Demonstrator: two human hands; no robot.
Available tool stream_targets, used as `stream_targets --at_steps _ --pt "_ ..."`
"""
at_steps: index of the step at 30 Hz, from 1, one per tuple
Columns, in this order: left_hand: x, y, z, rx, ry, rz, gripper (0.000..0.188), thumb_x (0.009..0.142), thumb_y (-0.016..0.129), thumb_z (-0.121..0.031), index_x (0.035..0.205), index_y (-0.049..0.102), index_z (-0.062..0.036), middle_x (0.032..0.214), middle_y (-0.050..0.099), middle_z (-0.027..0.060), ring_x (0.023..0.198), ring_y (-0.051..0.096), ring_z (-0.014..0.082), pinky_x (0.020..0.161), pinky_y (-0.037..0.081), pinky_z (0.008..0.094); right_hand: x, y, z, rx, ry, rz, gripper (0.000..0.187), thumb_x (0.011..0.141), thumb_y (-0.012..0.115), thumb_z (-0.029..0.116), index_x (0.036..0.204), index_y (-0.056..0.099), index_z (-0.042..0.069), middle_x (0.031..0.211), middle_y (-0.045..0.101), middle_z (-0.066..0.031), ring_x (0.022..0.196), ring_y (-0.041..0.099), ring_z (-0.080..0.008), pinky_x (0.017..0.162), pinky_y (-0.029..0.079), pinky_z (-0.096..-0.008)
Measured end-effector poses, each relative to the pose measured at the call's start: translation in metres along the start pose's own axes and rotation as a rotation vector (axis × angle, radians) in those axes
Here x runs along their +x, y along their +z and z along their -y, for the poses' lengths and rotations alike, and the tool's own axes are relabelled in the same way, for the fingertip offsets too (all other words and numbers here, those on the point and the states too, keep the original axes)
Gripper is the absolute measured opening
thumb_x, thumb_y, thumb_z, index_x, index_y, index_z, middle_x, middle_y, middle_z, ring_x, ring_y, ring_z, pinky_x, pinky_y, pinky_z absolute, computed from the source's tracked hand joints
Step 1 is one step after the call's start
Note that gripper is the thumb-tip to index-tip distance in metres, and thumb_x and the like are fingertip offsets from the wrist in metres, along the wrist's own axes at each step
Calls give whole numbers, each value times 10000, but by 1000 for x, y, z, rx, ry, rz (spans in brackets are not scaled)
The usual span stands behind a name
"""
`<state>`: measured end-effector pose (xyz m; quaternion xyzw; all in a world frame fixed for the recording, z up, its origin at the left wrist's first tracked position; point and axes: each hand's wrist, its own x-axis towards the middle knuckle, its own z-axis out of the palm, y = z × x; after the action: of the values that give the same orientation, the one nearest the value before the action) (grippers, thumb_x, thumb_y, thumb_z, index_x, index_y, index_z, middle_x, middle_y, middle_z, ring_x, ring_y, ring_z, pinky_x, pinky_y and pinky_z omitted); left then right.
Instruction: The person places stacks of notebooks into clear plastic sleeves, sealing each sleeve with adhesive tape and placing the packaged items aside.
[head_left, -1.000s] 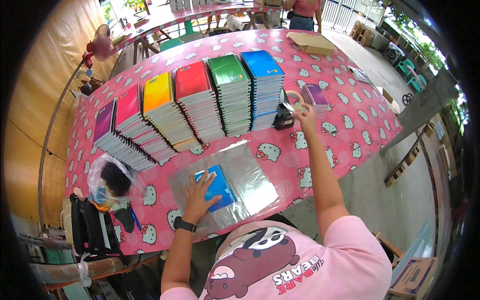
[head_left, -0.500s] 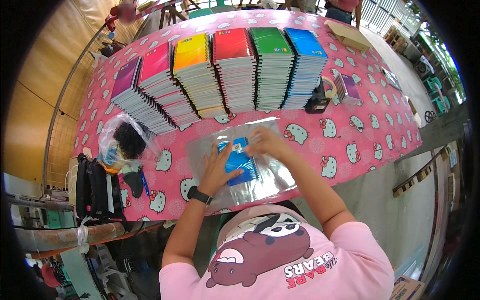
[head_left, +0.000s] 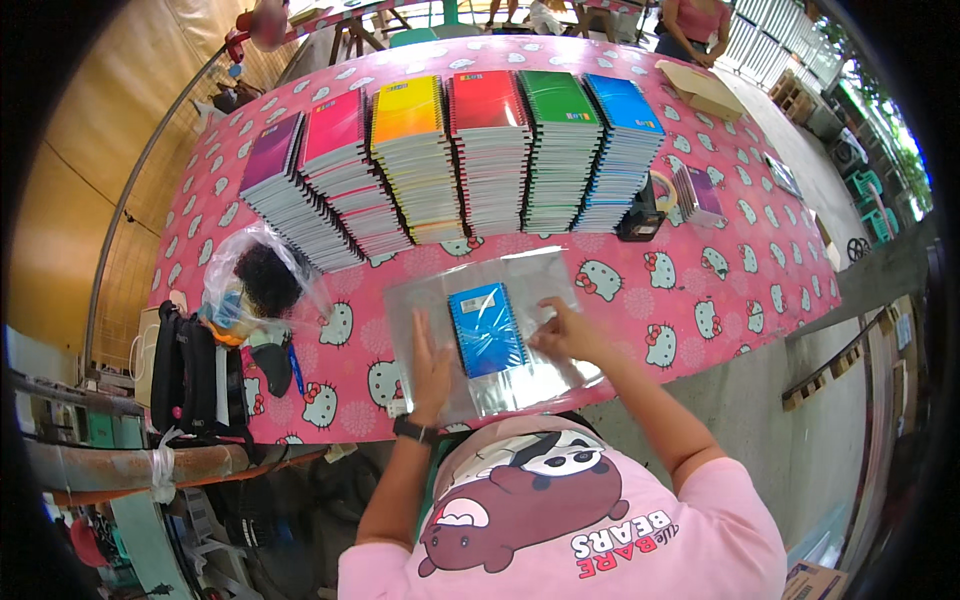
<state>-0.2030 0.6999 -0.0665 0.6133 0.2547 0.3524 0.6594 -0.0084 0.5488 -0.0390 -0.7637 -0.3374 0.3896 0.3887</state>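
A blue spiral notebook [head_left: 487, 335] lies on a clear plastic sheet [head_left: 425, 300] in front of me, with a small pale label near its top left. Along the notebook's left side my left hand [head_left: 431, 370] rests on the plastic, fingers stretched out and flat, a dark watch on its wrist. My right hand [head_left: 568, 332] is just right of the notebook, over the right part of the sheet. Its fingers are curled and appear to pinch the plastic, though the fingertips are partly hidden.
Tall stacks of spiral notebooks [head_left: 490, 100] line the table's far side. A tape dispenser [head_left: 642, 212] and a small purple notebook stack [head_left: 700, 195] stand right of them. At left are a plastic bag [head_left: 225, 275], a blue pen [head_left: 296, 370] and a black backpack [head_left: 180, 370]. A person [head_left: 690, 30] stands beyond the table.
My right hand has left the notebook's label and moved down to the right, onto the plastic. My left hand has slid off the notebook to its left side. The view has shifted slightly.
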Motion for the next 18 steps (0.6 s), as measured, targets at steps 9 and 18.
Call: stream_targets --at_steps 9,18 --pt "7 -10 -52 493 190 264 714 714 626 5 1350 301 -2 1183 486 135 1086 481 214 964 372 313 -10 4 35 70 -409 -87 702 715 660 -4 1332 353 126 1052 522 -78 940 524 -192 791 439 -315" --pt "47 14 -49 63 21 351 814 562 834 -74 1218 355 -25 1137 501 84 1108 471 185 948 395 330 18 10 40 187 -460 -96 835 573 815 97 1300 405 55 1259 472 -121 1149 455 -251 945 395 -370"
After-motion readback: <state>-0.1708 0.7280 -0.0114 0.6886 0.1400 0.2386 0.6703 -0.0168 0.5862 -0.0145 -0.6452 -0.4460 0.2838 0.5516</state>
